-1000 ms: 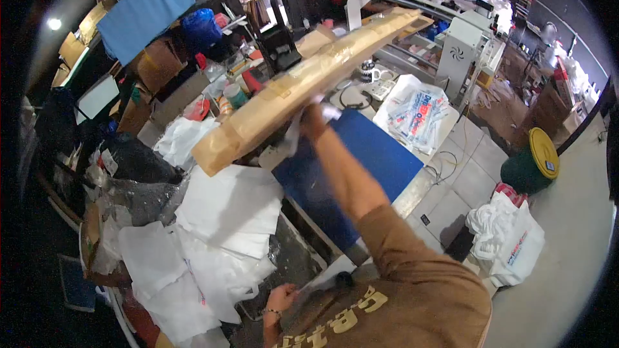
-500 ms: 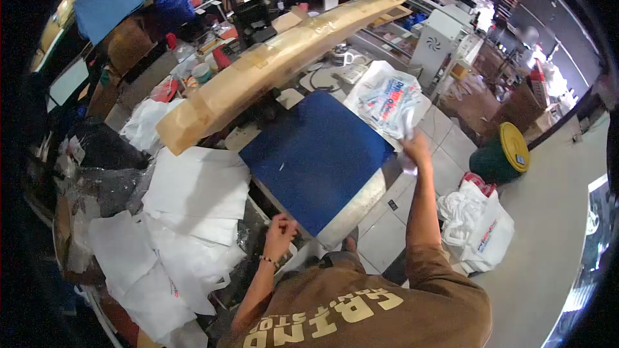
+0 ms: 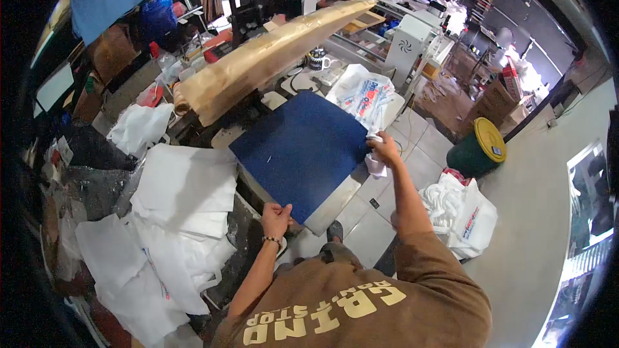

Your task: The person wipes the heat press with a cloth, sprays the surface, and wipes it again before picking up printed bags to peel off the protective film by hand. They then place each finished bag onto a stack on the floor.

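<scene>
Shifted since the earlier frame: right hand point(image 3: 385, 149), now closer in, at the right corner of the blue mat point(image 3: 300, 154); left hand point(image 3: 276, 219), now nearer the mat's near corner.

Left to right:

Loose white bags point(image 3: 116, 251), heaped and overlapping, left of the worktop point(image 3: 332, 209). Beside them, a stack of white bags point(image 3: 187, 180), its sheets unevenly aligned.

Left hand: fingers curled, thumb towards the mat's edge, beaded bracelet at the wrist. No separate item visible in it; whether the fingertips pinch the mat, cannot tell.

Long brown taped parcel point(image 3: 277, 58), slanting beyond the worktop's far left edge.

Blue mat: laid flat on the worktop, reaching its left edge, a strip of pale top bare along the near right edge. One small pale mark on the mat.

Black-and-white mug point(image 3: 318, 61), beyond the mat's far corner. Printed white bags point(image 3: 364, 93), piled at the worktop's far right.

Right hand: closed on a crumpled white cloth point(image 3: 375, 166), which hangs past the right edge.

Hazards, as judged: trailing cloth may catch the printed bags and drag them off; a sideways pull on the mat may skew it; a wide left elbow may topple the stack.
</scene>
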A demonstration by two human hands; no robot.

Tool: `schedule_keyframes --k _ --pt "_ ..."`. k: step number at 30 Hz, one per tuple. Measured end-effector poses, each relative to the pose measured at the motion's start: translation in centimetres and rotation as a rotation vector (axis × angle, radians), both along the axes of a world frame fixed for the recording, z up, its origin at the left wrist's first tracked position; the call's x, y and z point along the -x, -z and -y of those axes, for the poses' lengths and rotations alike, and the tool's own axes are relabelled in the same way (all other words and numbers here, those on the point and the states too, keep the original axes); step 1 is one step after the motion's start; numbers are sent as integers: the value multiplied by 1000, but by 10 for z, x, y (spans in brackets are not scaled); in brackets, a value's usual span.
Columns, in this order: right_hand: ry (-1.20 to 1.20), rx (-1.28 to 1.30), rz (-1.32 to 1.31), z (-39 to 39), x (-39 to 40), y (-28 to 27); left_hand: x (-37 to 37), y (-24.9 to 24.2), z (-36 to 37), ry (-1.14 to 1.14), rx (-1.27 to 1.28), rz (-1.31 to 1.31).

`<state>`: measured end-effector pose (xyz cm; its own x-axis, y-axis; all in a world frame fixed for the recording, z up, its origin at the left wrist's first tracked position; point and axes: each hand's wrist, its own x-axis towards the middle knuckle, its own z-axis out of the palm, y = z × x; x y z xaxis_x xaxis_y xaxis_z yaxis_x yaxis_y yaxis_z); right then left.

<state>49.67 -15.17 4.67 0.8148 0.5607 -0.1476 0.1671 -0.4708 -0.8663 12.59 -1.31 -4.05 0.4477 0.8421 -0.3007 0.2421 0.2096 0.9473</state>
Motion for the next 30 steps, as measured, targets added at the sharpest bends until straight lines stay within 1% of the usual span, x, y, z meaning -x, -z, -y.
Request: schedule_keyframes --k 1,2,3,4,5,6,7,8,9,10,12,13,14,15,16,17,18,19,20,21,22,23,24,25,26,27,28,29,30 --pt "-41 -80 153 16 -3 14 1 -4 3 -10 -45 -36" --pt "10 -157 144 41 -6 27 2 -7 7 -20 -89 -71" --pt "60 -232 134 65 -5 40 4 -3 12 -21 -81 -70" --pt "-6 -228 -116 97 29 -15 10 4 20 -1 6 47" --pt "198 -163 -101 127 40 -22 13 9 27 19 91 166" --pt "333 -204 -80 163 47 -28 14 -1 45 155 163 164" --pt "156 162 264 210 37 -43 16 -20 71 290 238 160" --pt "358 -388 152 241 42 -42 15 -34 91 479 412 111" --pt "445 -355 166 270 37 -54 13 -65 106 727 519 93" --pt "536 -327 180 295 34 -71 8 -67 112 1040 374 120" --pt "409 -682 -69 325 44 -95 -12 -93 100 1323 -265 -34" --pt "352 -735 -80 306 77 -126 -26 -76 82 1234 -541 -31" --pt "511 -479 78 334 52 -97 -40 -61 58 1126 -814 -22" --pt "513 -295 267 334 59 -86 -48 -73 36 871 -390 -62" --pt "505 -110 454 329 67 -84 -62 -53 -6 715 -465 -122" --pt "619 -86 557 339 79 -80 -73 -37 -45 494 -875 -48" --pt "622 -89 566 350 90 -89 -72 -68 -78 463 -1041 -212" --pt "449 -573 351 360 103 -108 -73 -50 -109 265 -1128 -455" --pt "264 -1033 100 369 112 -114 -77 -25 -126 74 -1200 -708" --pt "496 -866 87 382 108 -104 -91 -19 -112 54 -1154 -479" --pt "720 -688 69 392 102 -95 -108 -11 -81 37 -1096 -256" --pt "768 -535 219 378 102 -95 -140 53 -31 248 -838 -134" --pt "800 -385 374 360 94 -101 -146 20 58 469 -986 -79" --pt "623 -268 345 360 88 -117 -155 74 126 1182 -1087 169" --pt "639 -261 343 383 88 -110 -142 12 178 1775 -330 35" --pt "681 -543 229 413 77 -105 -157 -34 188 2256 -396 265" --pt "716 -827 109 434 67 -104 -173 -31 176 2266 -409 276" --pt "646 -822 111 427 88 -131 -176 -17 151 1842 -718 460" --pt "672 -820 125 434 94 -130 -179 -11 119 1375 -960 615"
